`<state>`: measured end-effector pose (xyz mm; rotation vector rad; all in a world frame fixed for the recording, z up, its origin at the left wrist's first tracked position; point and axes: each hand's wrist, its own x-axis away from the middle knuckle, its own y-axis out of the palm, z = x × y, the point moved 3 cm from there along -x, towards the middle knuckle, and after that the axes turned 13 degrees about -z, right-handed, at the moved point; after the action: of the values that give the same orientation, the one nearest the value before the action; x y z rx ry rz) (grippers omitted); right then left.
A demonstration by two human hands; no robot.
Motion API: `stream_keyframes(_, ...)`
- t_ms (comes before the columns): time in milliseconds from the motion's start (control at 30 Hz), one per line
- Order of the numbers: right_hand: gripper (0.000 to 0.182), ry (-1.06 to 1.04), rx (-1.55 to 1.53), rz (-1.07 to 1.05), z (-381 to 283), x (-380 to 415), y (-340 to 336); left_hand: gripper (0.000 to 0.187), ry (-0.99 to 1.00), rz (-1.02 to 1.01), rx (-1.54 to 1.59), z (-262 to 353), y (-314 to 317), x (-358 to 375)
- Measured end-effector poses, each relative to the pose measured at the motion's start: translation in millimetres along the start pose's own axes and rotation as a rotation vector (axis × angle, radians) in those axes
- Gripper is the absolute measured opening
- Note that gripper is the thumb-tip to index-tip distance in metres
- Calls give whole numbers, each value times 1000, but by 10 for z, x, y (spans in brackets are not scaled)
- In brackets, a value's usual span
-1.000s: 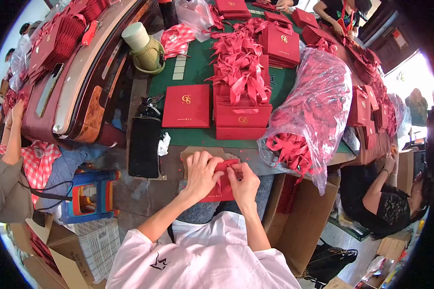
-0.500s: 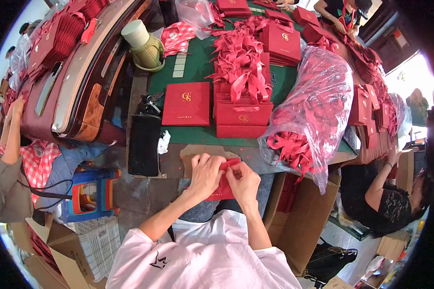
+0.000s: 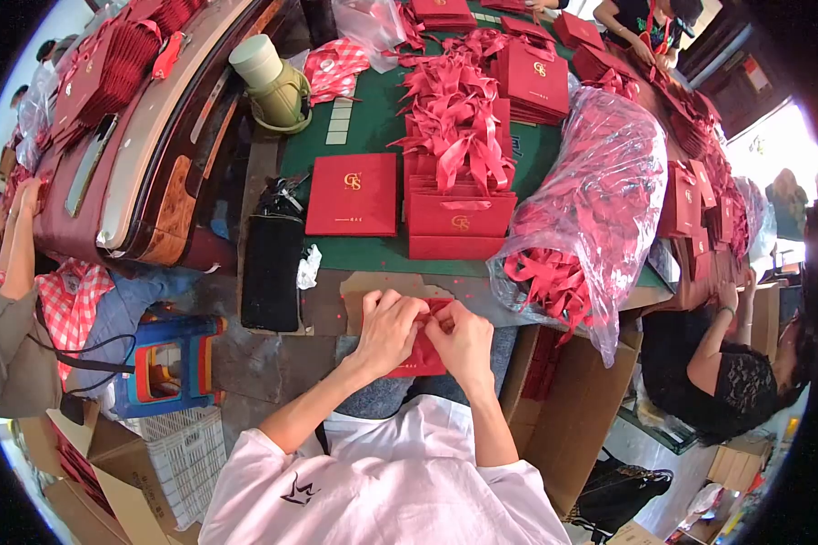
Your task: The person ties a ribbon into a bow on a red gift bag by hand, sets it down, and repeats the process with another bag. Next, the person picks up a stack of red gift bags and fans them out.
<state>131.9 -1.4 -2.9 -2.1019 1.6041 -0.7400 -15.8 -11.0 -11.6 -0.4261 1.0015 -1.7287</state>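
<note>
A red bag (image 3: 420, 361) lies at the table's front edge, over my lap, partly covered by both hands. My left hand (image 3: 391, 329) is closed at the bag's upper part, its fingertips pinching the red material. Close beside it, my right hand (image 3: 461, 338) pinches the same upper part with thumb and fingers. The exact bit between the fingertips is too small to tell. Beyond my hands stands a row of red bags (image 3: 457, 222) topped with red ribbons (image 3: 468, 150). One flat red bag with gold lettering (image 3: 352, 195) lies to their left.
A clear plastic sack of red ribbons (image 3: 600, 200) lies at the right of the green table (image 3: 354, 254). A black pouch (image 3: 271, 272) and a green flask (image 3: 277, 95) are on the left. An open cardboard box (image 3: 554, 422) stands right of my lap. Other people sit at both sides.
My hands stay at the bag's top, with the fingers slightly shifted and the right hand turned a little. At the right, a co-worker's arms have moved.
</note>
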Motion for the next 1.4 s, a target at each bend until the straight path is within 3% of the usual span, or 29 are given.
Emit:
stream_keyframes(267,18,-128,230,8,5,12,87,33,-72,-79,108,-54,15,20)
stream_keyframes(567,19,48,-208,-118,83,13,30,31,-106,-91,95,-22,-33,-3)
stream_keyframes(667,15,-23,-271,-2,87,100,100,29,-146,-89,85,-39,1,-8)
stream_keyframes(933,7,-87,54,112,1,137,94,26,-114,-78,37,33,-9,1)
stream_keyframes(1067,10,-113,31,59,-1,149,0,27,-89,-56,46,3,-10,-1)
stream_keyframes(1167,13,-190,-135,139,-53,99,-194,27,-63,-51,15,26,-23,-9)
stream_keyframes(1300,10,-214,-6,23,23,-15,-306,25,36,-65,-38,113,-7,23)
stream_keyframes(1400,13,-82,81,-249,93,-93,-343,22,124,-30,-92,135,52,74)
